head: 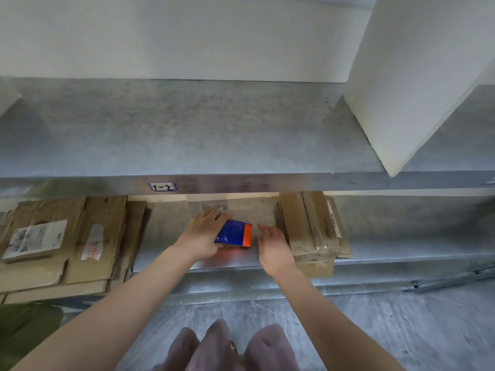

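My left hand (203, 234) grips the blue packet (234, 234), right hand (273, 242) relaxed beside it; I'd set it flat on the shelf (163, 231), clear of the cardboard (313, 228).

Pack (233, 233): smooth, glossy plastic film. Shelves (187, 135): galvanised sheet metal, mottled, dull sheen. Cardboard (67, 236) at 9 o'clock of pack: matt, creased, with paper labels. Boxes (313, 228) at 3 o'clock: matt cardboard, glossy clear tape.

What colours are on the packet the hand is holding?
The packet is dark blue with an orange band along one end, seen in the head view.
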Available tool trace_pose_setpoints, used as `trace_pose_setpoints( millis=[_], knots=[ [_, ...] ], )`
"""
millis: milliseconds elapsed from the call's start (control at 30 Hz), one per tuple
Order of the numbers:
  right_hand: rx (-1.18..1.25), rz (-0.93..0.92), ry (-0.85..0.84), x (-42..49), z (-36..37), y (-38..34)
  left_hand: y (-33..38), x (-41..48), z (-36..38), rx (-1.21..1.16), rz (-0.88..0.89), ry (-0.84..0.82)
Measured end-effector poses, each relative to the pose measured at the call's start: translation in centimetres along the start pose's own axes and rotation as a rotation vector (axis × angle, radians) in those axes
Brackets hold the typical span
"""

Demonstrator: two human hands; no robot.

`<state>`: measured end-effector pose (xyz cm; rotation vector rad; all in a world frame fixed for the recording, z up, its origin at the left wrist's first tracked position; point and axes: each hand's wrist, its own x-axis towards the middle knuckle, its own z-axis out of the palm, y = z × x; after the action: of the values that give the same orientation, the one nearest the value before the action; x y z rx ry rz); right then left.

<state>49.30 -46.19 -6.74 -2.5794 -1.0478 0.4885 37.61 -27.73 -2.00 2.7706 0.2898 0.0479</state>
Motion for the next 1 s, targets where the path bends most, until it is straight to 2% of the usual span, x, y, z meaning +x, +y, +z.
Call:
trace_pose_setpoints(
  millis=[167,400,667,1000],
  knots=[
    [0.135,0.036,-0.004,-0.1,0.1,-0.1,-1.1,-0.6,-2.0,0.013,-0.051,0.017],
    [0.348,0.042,0.013,0.4,-1.2,-1.0,-0.2,-1.5,-4.8,-0.027,0.128,0.131],
    [0.642,0.045,0.127,-2.0,-6.1,-0.2,3.5,0.1,-6.6,-0.044,0.215,0.195],
    [0.791,0.145,0.22,-6.6,-9.2,6.6,11.1,1.0,-3.6,-0.093,0.22,0.241]
  ],
)
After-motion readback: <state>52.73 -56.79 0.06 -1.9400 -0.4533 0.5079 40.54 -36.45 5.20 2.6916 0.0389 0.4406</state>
